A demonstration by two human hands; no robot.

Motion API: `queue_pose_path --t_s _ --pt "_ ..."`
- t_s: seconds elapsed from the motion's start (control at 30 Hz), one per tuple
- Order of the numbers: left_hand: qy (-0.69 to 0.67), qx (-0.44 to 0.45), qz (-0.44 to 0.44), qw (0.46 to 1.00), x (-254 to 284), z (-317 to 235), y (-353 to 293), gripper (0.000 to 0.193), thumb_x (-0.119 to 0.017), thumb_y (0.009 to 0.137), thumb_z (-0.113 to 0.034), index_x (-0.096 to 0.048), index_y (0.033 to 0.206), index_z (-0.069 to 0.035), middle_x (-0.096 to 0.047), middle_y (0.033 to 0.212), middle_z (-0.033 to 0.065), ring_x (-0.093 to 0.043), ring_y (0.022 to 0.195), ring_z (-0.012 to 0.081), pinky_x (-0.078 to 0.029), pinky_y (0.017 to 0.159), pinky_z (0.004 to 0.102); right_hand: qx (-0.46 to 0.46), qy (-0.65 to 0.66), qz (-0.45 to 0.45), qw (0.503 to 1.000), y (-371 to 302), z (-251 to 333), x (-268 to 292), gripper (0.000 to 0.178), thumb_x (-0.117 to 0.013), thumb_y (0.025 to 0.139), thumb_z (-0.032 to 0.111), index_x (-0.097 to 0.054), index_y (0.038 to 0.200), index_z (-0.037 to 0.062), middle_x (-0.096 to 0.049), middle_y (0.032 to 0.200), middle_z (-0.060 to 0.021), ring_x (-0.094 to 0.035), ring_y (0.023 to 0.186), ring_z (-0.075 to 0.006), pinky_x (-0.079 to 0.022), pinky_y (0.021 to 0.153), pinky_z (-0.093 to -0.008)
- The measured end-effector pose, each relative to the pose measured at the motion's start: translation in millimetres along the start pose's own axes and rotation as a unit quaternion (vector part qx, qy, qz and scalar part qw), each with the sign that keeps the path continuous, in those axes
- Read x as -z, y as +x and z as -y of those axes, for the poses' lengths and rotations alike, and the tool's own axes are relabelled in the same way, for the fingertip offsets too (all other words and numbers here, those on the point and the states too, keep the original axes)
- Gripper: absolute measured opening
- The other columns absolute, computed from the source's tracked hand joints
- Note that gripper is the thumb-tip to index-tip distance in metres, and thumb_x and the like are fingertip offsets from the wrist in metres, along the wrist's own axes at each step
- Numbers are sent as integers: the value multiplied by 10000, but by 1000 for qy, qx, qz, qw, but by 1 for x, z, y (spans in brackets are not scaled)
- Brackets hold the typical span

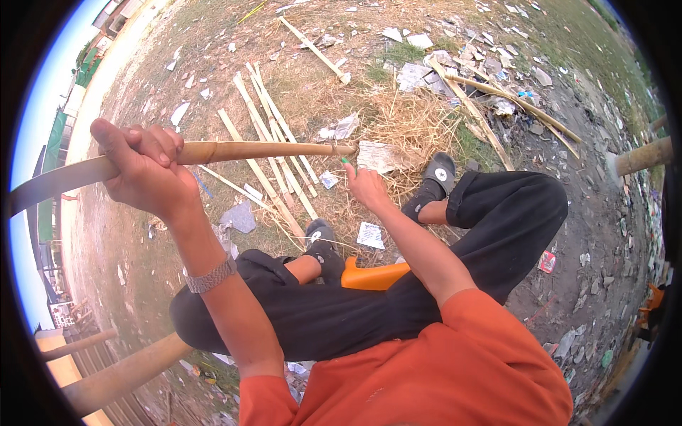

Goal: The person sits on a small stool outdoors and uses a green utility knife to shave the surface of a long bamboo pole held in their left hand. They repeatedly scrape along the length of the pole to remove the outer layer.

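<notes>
A long bamboo strip (241,150) runs level across the view, wide at the left edge and narrow at its right end. My left hand (150,167) is wrapped round it on the left, raised, with a metal watch on the wrist. Close to the narrow end is my right hand (366,186), its fingers curled. A small green piece (345,161) shows at its fingertips; what it belongs to I cannot make out. Beyond the strip, several split bamboo slats (273,135) lie side by side on the ground.
An orange plastic stool (376,275) shows between my legs. Dry straw (412,121) is heaped ahead, with bamboo poles (518,99) and rubble to its right. Thick round poles (128,373) come in at the lower left and right edge. Paper scraps litter the ground.
</notes>
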State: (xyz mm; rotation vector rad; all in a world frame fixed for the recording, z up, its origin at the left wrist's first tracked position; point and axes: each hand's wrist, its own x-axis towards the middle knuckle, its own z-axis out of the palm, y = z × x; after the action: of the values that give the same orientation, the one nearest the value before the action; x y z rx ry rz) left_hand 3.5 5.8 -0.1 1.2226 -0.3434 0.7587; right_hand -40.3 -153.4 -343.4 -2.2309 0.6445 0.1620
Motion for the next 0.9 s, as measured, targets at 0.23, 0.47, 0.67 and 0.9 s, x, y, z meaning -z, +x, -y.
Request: queue_pose_path --t_s 0.23,0.47,0.67,0.9 --pt "11 10 -33 999 1 4 4 418 -611 920 -379 -430 661 -105 -296 442 -25 -275 361 79 -262 419 259 70 -110 -56 990 11 -10 8 660 -342 963 539 -671 854 -22 -640 735 -273 -642 761 -443 -515 708 -509" --pt "4 10 -27 1000 4 3 5 418 -582 937 -379 -440 652 -108 -289 424 -32 -251 350 69 -246 404 247 73 156 54 984 -24 60 58 658 -321 973 524 -604 722 -14 -590 624 -213 -591 670 -375 -453 655 -466" --pt "-59 22 118 991 13 2 5 428 -529 956 -415 -474 653 -117 -301 399 -38 -219 325 64 -219 375 237 222 288 137 921 -108 141 112 645 -313 1001 440 -542 656 -54 -514 570 -223 -488 560 -377 -398 597 -471" --pt "-47 26 120 991 27 2 5 429 -468 976 -440 -446 675 -135 -261 396 -41 -196 322 62 -199 368 236 204 205 100 952 -122 142 110 592 -329 1008 380 -599 742 -74 -556 663 -301 -548 672 -466 -428 658 -508"
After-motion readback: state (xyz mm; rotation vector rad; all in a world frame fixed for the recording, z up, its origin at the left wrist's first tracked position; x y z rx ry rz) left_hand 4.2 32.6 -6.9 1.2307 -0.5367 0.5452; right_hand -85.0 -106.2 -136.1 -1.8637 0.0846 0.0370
